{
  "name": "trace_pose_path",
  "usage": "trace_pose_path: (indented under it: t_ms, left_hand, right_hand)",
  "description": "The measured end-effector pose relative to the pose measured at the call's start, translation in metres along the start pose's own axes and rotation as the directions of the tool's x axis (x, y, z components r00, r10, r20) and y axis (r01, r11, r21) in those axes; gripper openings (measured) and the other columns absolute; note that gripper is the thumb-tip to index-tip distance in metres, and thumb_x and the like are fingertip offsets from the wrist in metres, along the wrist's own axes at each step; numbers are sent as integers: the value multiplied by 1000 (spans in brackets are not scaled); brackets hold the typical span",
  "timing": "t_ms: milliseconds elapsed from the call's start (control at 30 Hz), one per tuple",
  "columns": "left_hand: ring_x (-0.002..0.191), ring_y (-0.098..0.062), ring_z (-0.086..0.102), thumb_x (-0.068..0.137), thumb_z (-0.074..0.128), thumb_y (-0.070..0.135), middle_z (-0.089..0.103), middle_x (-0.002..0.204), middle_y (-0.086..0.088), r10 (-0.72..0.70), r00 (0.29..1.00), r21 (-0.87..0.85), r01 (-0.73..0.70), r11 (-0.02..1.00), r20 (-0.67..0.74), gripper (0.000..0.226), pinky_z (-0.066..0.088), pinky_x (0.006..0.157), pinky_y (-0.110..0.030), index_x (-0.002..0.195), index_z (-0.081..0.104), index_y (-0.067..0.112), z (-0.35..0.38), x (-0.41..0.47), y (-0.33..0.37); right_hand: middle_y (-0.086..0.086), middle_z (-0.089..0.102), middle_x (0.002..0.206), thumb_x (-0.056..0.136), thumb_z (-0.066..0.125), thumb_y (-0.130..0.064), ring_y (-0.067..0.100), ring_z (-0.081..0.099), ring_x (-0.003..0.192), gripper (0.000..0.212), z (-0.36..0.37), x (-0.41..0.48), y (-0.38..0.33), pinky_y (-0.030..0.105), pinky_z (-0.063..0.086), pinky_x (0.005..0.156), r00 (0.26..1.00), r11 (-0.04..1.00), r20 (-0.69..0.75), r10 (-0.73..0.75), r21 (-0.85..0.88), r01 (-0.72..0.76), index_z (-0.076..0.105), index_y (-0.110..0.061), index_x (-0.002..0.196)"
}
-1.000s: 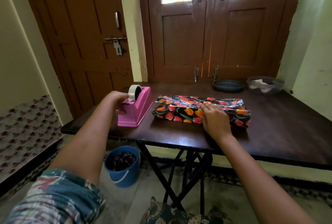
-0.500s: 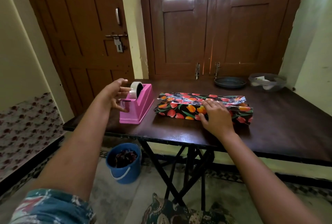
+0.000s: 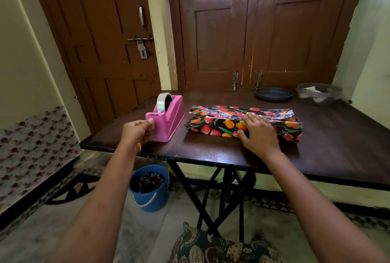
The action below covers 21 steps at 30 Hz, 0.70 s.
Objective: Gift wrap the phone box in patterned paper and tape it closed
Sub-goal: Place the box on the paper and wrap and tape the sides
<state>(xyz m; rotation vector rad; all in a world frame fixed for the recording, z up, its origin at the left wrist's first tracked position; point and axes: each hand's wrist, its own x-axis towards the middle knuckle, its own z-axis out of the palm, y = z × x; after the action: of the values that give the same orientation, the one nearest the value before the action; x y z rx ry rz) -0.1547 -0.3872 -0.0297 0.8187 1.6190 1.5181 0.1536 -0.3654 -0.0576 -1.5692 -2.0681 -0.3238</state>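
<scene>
Paper round the phone box on the worktop looks glossy, thin and slippery over a stiff, light core. It is best held flat on the seam, where the right grip presses, fingers straight. Left grip pinches at the cutter of the pink dispenser; whether it has tape, I cannot tell.

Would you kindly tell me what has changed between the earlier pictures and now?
The left hand came down from the tape roll on top of the pink dispenser toward its near end, where its fingers now pinch together, seemingly on the roll's loose end. The right hand stays pressed flat on the wrapped box; box and dispenser have not moved on the table.
</scene>
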Motion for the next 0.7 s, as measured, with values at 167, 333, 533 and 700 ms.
trace_pose_path:
  t_ms: [167, 333, 533, 700]
  left_hand:
    - [68, -14, 60, 87, 63, 16, 64, 75, -4, -6, 1000, 57, 6, 998, -4, 8, 51, 61, -26, 83, 62, 9, 1, 6, -5]
    - [75, -19, 63, 89, 61, 29, 66, 82, -7, 244, 965, 666, -118, 736, -99, 18, 47, 61, -30, 81, 66, 13, -3, 10, 0]
    - [72, -16, 61, 89, 60, 31, 68, 81, -5, 313, 949, 619, -218, 755, -48, 20, 49, 63, -29, 84, 68, 13, -13, -9, -13]
    - [59, -10, 49, 91, 56, 25, 59, 70, -2, 284, 929, 242, -339, 909, 236, 21, 40, 54, -18, 85, 65, 7, 38, -37, 14]
  right_hand:
    - [10, 46, 141, 90, 54, -31, 23, 38, 134, 53, -1, 0, 1, 33, 21, 113, 1000, 1000, 15, -8, -2, 8, 44, -8, 137]
    - [10, 45, 142, 90, 54, -31, 22, 37, 134, 54, -1, 0, 1, 34, 21, 113, 1000, 1000, 21, -3, -6, 3, 43, -8, 138]
    - [10, 45, 142, 89, 55, -31, 22, 34, 136, 55, 1, 0, 1, 33, 14, 115, 1000, 1000, 8, 7, 3, -7, 43, -8, 138]
    - [9, 40, 146, 90, 53, -40, 23, 25, 140, 61, -4, 0, -1, 36, 11, 116, 999, 999, 39, 1, -52, 1, 38, -10, 141]
